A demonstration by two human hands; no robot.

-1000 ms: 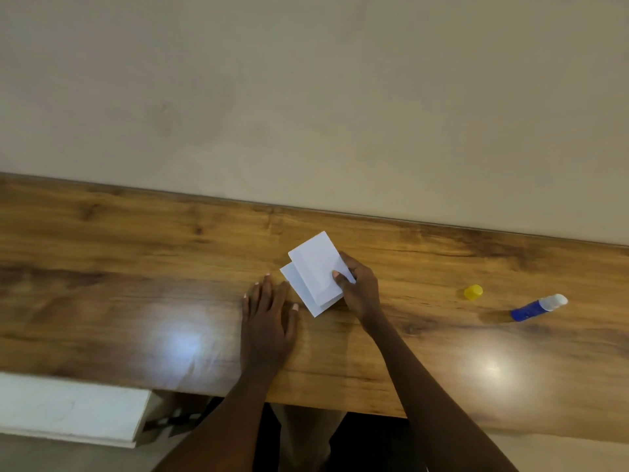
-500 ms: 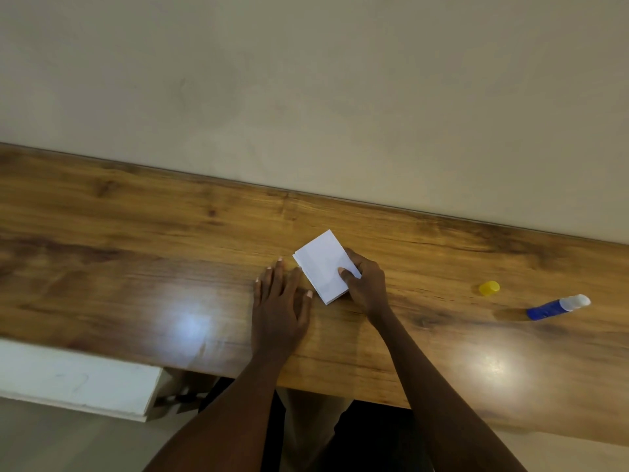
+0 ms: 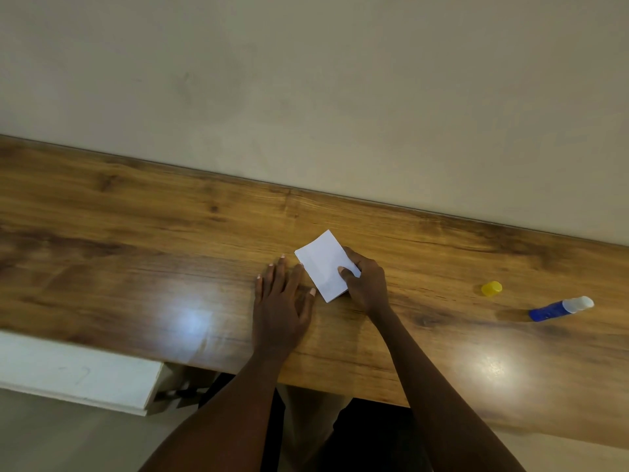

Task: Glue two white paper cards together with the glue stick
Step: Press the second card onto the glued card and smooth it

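Two white paper cards (image 3: 323, 264) lie stacked one on the other on the wooden table (image 3: 136, 260), near its middle. My right hand (image 3: 366, 284) grips their right edge, thumb on top. My left hand (image 3: 282, 301) rests flat on the table, fingers spread, just left of the cards, thumb tip near their lower corner. The blue glue stick (image 3: 560, 309) lies uncapped on its side at the far right. Its yellow cap (image 3: 491, 288) sits a little to its left.
A plain beige wall (image 3: 306, 97) rises directly behind the table's far edge. A white board (image 3: 75, 373) sticks out below the table's near edge at the left. Two bright light reflections show on the tabletop.
The upper card, offset from the lower one a second ago, has been brought down squarely onto it. My left hand has stayed flat beside the cards.
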